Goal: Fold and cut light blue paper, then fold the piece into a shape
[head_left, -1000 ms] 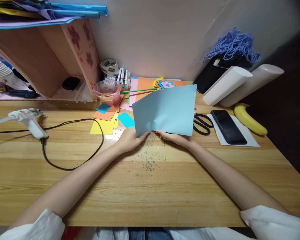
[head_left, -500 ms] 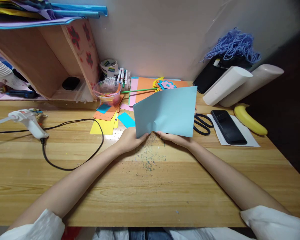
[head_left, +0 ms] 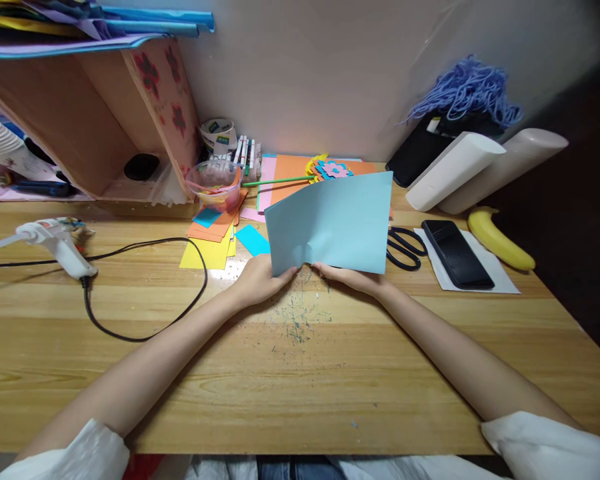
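Note:
A light blue sheet of paper (head_left: 335,223) stands tilted up over the middle of the table, bowed a little near its lower edge. My left hand (head_left: 260,277) pinches its lower left part, thumb in front and the other fingers hidden behind. At the lower edge, just right of the left thumb, my right hand (head_left: 350,277) grips the same sheet, its fingers mostly behind the paper. Right of the sheet lie black-handled scissors (head_left: 406,249), their blades hidden. Behind it a paper flower (head_left: 333,171) on a green stem rests on coloured sheets (head_left: 285,175).
A glue gun (head_left: 60,247) with a looping black cord lies left. Paper pieces (head_left: 210,250) and a plastic bowl (head_left: 215,183) sit before a box shelf (head_left: 163,100). A phone (head_left: 457,255), a banana (head_left: 500,237) and paper rolls (head_left: 455,170) are right.
The upper edge of the blue sheet has shifted very slightly to the left. Both hands keep their hold and their place.

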### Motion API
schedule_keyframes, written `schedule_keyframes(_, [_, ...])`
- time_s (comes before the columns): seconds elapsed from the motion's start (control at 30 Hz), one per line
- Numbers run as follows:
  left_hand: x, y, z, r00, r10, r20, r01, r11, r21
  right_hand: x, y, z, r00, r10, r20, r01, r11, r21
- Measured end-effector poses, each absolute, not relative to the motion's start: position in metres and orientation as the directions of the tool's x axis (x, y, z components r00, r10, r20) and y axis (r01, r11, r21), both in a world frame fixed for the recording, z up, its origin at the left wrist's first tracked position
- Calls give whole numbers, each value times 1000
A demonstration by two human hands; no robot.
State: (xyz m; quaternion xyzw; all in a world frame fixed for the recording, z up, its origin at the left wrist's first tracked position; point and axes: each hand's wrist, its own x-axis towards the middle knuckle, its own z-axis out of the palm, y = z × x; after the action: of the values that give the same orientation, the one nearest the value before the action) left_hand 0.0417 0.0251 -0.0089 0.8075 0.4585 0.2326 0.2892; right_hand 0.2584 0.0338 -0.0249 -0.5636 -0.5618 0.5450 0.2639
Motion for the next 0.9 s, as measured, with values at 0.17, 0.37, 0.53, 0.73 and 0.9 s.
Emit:
schedule_keyframes(0.17, [42,25,-8,468,878,104,609,-406,681,259,34,-25,-201,920,-335,357,-250,-900])
schedule_keyframes(0.37, [42,25,-8,476,873,105,605,-412,681,261,34,-25,-159,922,-354,378,-274,-884])
schedule_keyframes(0.53, [42,26,-9,485,868,103,611,-421,671,258,33,-22,-143,927,-346,383,-271,-883])
schedule_keyframes(0.73, [41,26,-8,489,867,98,632,-430,645,256,33,-17,-199,915,-352,371,-262,-891])
schedule_keyframes(0.9, [42,25,-8,479,871,107,643,-432,633,256,31,-17,-193,932,-306,390,-213,-896])
